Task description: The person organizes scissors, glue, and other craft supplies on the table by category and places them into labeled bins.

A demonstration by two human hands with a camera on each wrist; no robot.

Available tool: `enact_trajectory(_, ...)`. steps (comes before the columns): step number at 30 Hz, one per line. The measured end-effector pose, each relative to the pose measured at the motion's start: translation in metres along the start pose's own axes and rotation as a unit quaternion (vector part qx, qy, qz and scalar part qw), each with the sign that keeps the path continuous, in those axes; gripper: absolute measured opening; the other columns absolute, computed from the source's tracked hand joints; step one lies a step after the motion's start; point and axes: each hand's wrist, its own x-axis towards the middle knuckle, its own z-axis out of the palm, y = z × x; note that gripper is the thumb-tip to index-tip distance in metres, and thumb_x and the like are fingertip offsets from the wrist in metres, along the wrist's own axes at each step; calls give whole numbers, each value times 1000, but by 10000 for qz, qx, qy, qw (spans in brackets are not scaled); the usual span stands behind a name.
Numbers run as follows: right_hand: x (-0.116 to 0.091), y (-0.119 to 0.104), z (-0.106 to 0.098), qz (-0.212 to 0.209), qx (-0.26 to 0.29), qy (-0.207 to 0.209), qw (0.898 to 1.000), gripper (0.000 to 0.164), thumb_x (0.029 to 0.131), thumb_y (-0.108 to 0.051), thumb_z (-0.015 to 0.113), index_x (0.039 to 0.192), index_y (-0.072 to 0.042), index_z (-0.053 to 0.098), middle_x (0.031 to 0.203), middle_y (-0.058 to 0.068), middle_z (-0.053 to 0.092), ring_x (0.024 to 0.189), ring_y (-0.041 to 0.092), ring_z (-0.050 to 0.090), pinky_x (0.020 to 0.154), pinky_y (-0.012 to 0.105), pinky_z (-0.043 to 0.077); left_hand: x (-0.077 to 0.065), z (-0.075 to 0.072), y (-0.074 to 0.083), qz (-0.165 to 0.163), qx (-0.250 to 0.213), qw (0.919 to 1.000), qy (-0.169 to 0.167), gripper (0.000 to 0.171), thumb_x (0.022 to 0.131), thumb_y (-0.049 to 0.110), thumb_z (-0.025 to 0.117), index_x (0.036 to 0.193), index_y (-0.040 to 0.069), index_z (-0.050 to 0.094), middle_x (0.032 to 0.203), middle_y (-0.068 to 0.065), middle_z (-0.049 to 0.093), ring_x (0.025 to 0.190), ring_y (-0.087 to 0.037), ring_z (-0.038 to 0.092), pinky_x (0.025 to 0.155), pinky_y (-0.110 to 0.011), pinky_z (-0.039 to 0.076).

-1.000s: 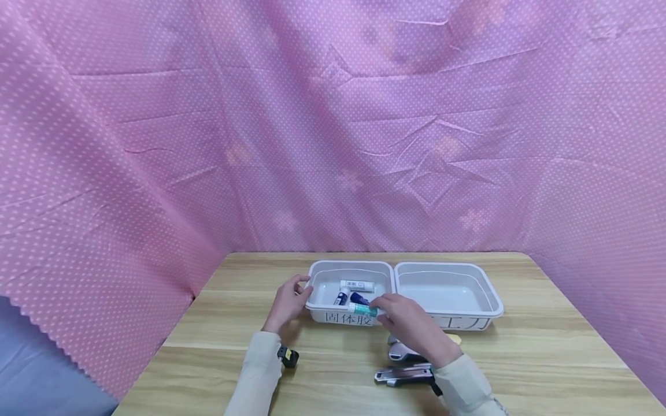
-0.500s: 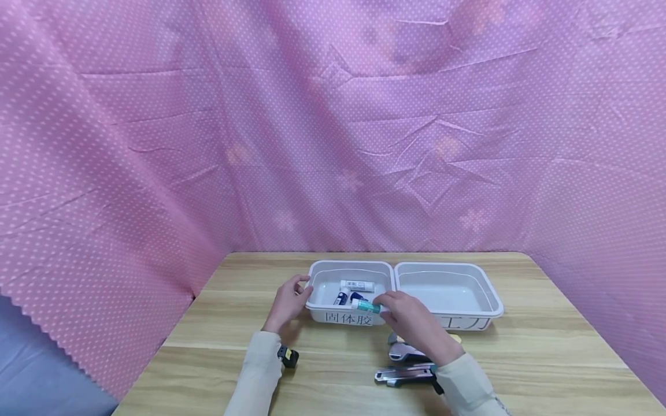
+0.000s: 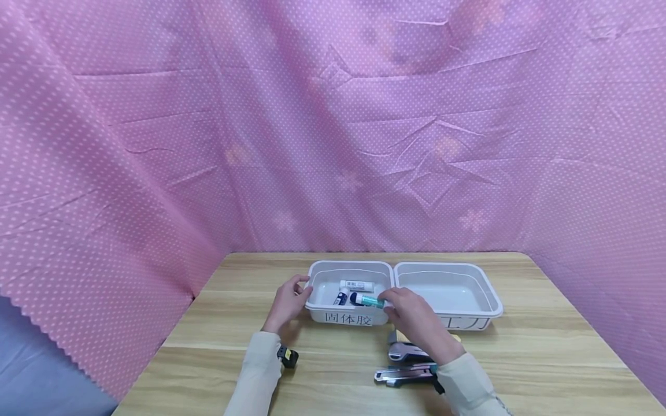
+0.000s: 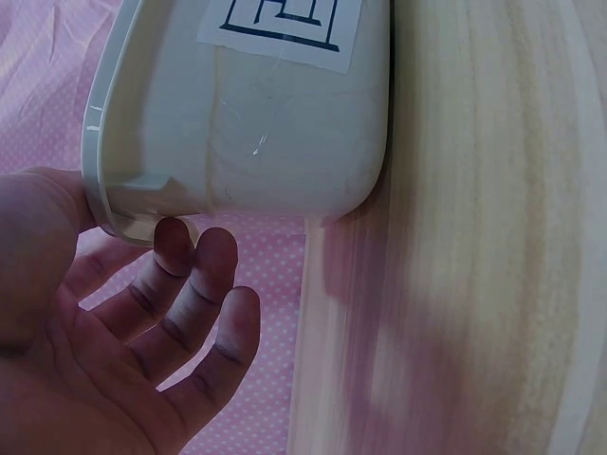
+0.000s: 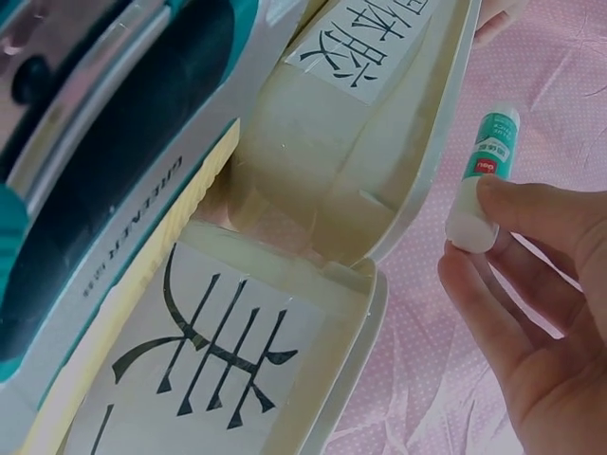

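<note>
A green-and-white glue stick [image 3: 370, 301] is over the left bin [image 3: 351, 262], near its front right corner, its white end pinched in the grip of the right hand [image 3: 416, 320]. The left hand [image 3: 287, 303] pinches the bin's rim at its left edge. Other glue sticks [image 3: 340, 298] lie inside. The right bin [image 3: 437, 264] stands just beside, toward the far edge of the tabletop [image 3: 218, 341]; utility knives [image 3: 403, 374] lie closer to the near edge.

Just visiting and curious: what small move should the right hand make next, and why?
Probably lower the green glue stick into the left bin: the right hand holds it raised by that bin, where similar sticks already lie.
</note>
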Motion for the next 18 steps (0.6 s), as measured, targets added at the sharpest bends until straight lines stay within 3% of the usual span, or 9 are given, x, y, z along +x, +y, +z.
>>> enact_trajectory(18,-3,1,0,493,191,7,9986,26,86,-4,81,110,-13,75,110,4,75,101,18,70,86,34,60,-4,1,0,-52,-4,10000,10,40,101,19,63,138,4,60,88,-9,62,72,-18,59,61,-27,52)
